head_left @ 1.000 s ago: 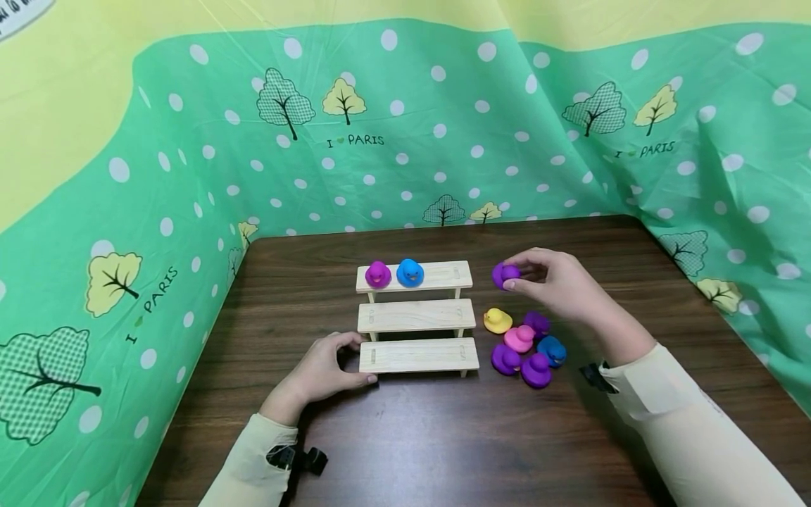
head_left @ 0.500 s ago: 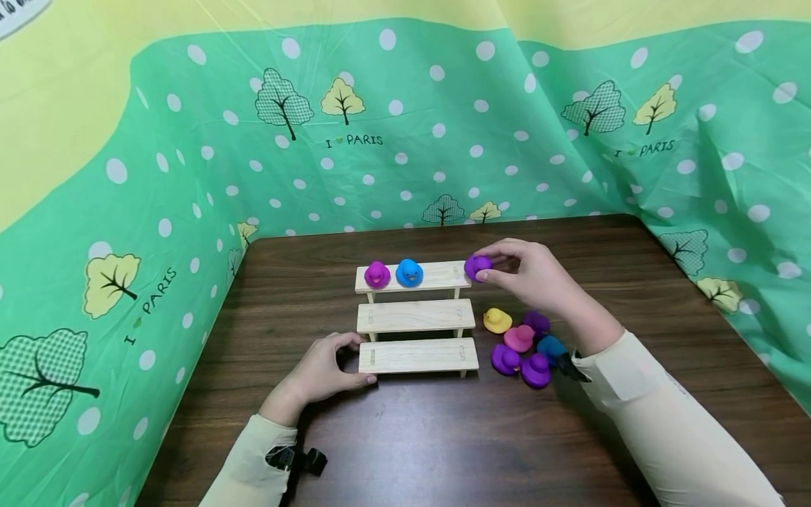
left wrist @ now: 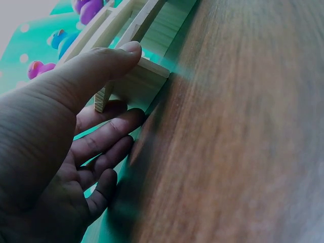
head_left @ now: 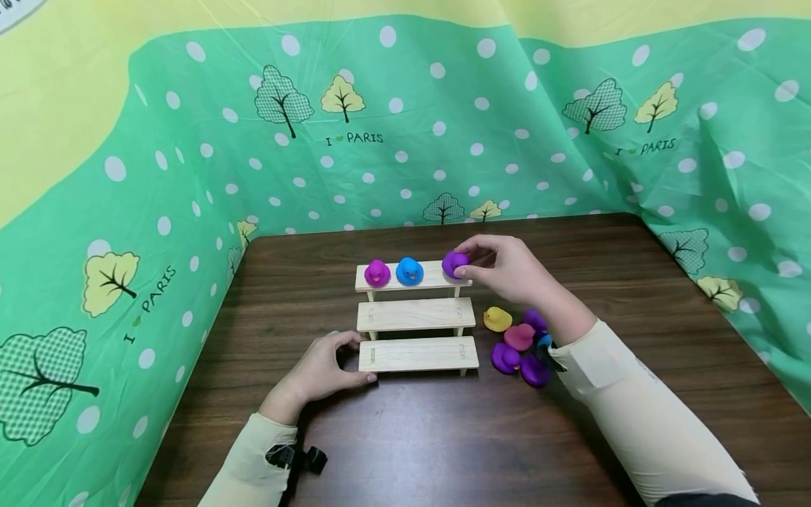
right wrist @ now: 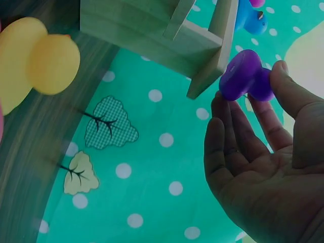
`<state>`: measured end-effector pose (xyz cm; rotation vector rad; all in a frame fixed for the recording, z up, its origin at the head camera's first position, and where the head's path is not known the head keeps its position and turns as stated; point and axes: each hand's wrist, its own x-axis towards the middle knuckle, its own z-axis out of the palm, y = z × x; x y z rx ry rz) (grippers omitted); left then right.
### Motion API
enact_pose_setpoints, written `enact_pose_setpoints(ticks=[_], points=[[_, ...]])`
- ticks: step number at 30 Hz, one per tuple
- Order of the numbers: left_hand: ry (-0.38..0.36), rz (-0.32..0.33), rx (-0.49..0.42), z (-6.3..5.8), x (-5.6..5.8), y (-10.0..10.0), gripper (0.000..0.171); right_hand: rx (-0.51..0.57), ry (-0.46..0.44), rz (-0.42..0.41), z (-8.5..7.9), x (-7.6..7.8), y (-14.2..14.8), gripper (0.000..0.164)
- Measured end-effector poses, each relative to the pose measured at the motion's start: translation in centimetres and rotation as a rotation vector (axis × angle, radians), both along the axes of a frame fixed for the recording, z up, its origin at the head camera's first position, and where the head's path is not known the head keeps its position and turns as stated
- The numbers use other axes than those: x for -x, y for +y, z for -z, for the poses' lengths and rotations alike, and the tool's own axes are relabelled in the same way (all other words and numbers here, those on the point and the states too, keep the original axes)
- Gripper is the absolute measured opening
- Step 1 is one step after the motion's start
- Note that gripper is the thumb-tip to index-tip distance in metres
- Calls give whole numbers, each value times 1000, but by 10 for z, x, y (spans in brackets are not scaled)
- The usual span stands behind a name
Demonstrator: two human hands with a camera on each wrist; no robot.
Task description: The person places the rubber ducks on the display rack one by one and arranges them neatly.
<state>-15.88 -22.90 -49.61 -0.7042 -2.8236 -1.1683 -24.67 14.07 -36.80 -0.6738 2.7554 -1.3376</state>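
My right hand (head_left: 507,271) pinches a purple rubber duck (head_left: 453,264) by its head, between thumb and fingers. In the right wrist view, the duck's base (right wrist: 237,76) is right at the end of the top shelf. A magenta duck (head_left: 377,273) and a blue duck (head_left: 410,272) sit on the left part of that shelf. The stand is a three-step wooden rack (head_left: 415,316). With thumb in front and fingers behind, my left hand (head_left: 319,367) holds the left end of its lowest step; the left wrist view shows the thumb (left wrist: 109,61) against the wood.
Right of the rack lie a yellow duck (head_left: 498,320), a pink duck (head_left: 519,337) and several purple ones (head_left: 505,358); a blue one is partly hidden under my right wrist. A green patterned cloth (head_left: 405,127) walls the dark wooden table (head_left: 412,443).
My right hand has carried the purple duck leftward, from beside the rack to over the right end of the top shelf. The left hand has kept its place.
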Motion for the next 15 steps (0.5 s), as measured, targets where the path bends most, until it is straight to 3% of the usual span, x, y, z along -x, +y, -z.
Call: enact_pose_setpoints(ticks=[15], points=[[-6, -1, -3, 1, 1, 0, 51, 0, -40, -18, 6, 2, -16, 27]])
